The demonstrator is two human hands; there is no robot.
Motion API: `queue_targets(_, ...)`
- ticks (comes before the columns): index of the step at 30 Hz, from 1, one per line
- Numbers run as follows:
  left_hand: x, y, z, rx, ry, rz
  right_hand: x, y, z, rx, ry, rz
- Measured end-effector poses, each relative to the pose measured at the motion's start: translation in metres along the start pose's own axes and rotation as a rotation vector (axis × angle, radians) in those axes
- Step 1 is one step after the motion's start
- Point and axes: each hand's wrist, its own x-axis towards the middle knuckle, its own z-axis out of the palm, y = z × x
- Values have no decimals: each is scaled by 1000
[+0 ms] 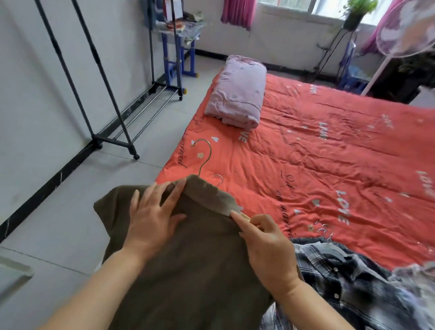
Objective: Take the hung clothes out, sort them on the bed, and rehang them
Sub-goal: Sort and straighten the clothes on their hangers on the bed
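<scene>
An olive shirt [190,279] lies on the near left corner of the bed [328,152], collar [209,195] pointing away from the person and its left sleeve hanging past the bed's edge over the floor. It is on a hanger whose gold hook [205,153] sticks out above the collar onto the red cover. A smaller silver hook [219,178] shows just right of it.

Both hands are on the shirt, just below the collar. The left hand [153,217] lies flat with its fingers spread, fingertips reaching the collar's left edge. The right hand [267,243] is at the collar's right end: its index finger is straight along the fold, the other fingers are curled beside a pale bit of the hanger. Whether they grip it, I cannot tell.

A plaid shirt [344,284] lies right of the olive one, touching it, partly under the right forearm, with more clothes and several hooks [322,227] beyond it. A folded lilac quilt [238,94] lies at the bed's far left. The rack [115,142] stands by the wall on the left, well apart from the hands.
</scene>
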Motion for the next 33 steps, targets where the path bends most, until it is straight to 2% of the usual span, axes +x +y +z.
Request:
queue_targets(8, -16, 80, -63, -64, 61, 244, -58, -11, -111, -144, 176, 12)
queue_targets(16, -78, 249, -113, -218, 165, 571, -194, -8, -278, -366, 404, 107)
queue_targets(25, -209, 440, -111, -534, 33, 865, -404, -17, -432, -585, 451, 364)
queue_targets(33, -291, 572, -77, -642, -132, 1013, -521, 6, -520, -677, 409, 583)
